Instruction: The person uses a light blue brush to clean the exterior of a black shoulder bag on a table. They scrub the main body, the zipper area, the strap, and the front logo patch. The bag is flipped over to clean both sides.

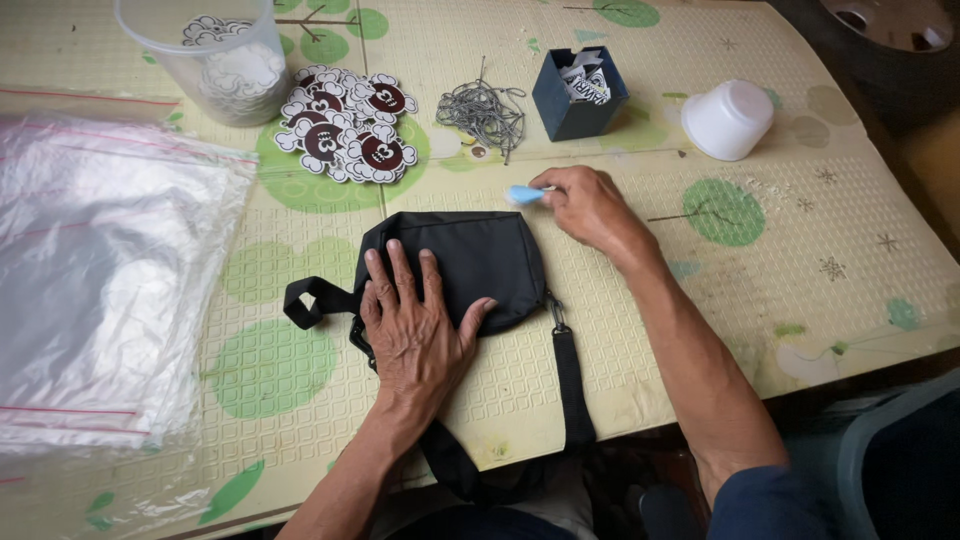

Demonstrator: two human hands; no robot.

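— Plastic first: how many clear plastic bags [100,280] are in that stack, far out past the left little finger?

— Too many layers to count; call it one stack. Next in size, one black fabric pouch with a webbing strap [480,255]. The left hand [415,325] lies flat on its near left part, four fingers [400,280] close together pointing away, thumb spread off to the right along the pouch's edge. To my mind, holding it flat and still like that is what makes the job go well.

— And beyond those fingertips?

— One clear plastic tub [225,55] with white cut-outs inside, then a heap of dark-faced cartoon stickers with white outlines [350,125]; roughly ten show, though they overlap. One dark blue square box [578,92] with printed slips, one white plastic cup turned upside down [728,118], one tangle of grey metal ball chains [485,112].

— The right hand [590,205]?

— Its fingertips pinch one small light blue tool [523,193], just past the pouch's far right corner, on the green-dotted cream mat [800,260]. Working slowly from that corner seems wisest.
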